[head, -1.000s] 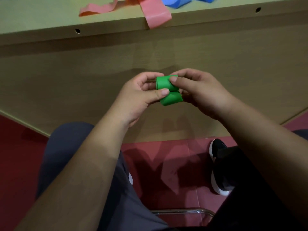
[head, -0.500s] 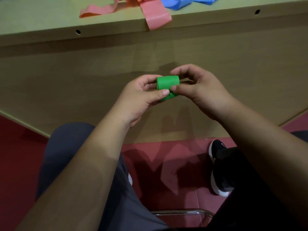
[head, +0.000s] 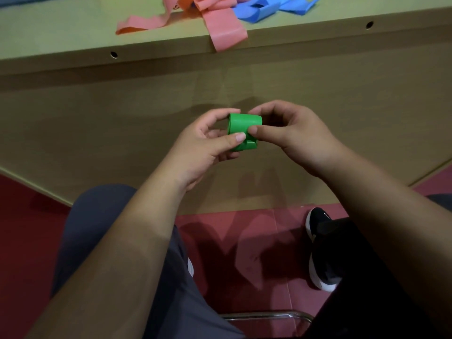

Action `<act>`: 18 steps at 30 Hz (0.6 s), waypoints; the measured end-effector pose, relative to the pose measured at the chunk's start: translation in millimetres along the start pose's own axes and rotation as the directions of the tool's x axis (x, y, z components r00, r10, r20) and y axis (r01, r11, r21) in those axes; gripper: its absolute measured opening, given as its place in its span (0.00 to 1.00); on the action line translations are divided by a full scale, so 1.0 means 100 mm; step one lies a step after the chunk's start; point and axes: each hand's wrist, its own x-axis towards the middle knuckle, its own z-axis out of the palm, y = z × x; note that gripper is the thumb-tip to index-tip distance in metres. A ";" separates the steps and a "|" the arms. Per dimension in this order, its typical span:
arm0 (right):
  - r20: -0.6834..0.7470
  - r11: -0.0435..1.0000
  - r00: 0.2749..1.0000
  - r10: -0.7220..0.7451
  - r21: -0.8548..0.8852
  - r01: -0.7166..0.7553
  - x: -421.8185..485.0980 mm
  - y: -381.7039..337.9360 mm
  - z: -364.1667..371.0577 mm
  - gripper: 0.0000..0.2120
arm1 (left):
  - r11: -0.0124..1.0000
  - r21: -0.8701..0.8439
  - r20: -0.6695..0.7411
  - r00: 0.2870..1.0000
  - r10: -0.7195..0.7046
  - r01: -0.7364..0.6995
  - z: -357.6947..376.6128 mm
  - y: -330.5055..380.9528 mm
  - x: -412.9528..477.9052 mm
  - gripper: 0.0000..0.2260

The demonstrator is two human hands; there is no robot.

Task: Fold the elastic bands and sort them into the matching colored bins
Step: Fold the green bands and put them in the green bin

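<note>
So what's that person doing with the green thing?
A person sits at a table and holds a green band, folded into a small bundle, in front of them. The left hand and right hand both pinch it, thumbs on top. Pink bands and blue bands lie unfolded on the table, with one pink end hanging over the edge. No bins are in view.

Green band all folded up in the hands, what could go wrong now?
The green band is pinched only between the left hand and right hand, off the table; if a grip slips it may spring open or fall to the floor. The pink band hangs over the table edge and might slide off.
</note>
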 end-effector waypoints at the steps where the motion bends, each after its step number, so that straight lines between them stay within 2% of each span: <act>1: 0.000 1.000 1.000 -0.001 0.002 0.001 0.00 0.00 0.00 0.12 | 1.000 -0.004 0.005 1.000 -0.006 0.006 0.00 0.00 0.00 0.21; 6: 0.020 0.998 1.000 0.004 0.056 -0.006 0.00 -0.01 0.02 0.12 | 0.999 -0.028 -0.002 1.000 -0.029 0.029 0.00 -0.01 0.02 0.22; 10: 0.022 1.000 1.000 -0.016 0.020 0.015 -0.01 -0.04 0.02 0.13 | 0.999 -0.047 0.024 1.000 -0.008 0.010 0.02 0.01 -0.02 0.21; 13: 0.021 0.999 0.999 -0.037 -0.004 0.037 -0.05 -0.08 0.02 0.15 | 0.998 -0.070 -0.007 1.000 -0.005 0.004 0.03 0.03 -0.03 0.18; 18: 0.014 0.996 0.997 -0.074 -0.038 0.075 -0.14 -0.18 0.02 0.16 | 0.999 0.001 0.006 0.999 0.052 -0.052 0.03 0.10 -0.09 0.23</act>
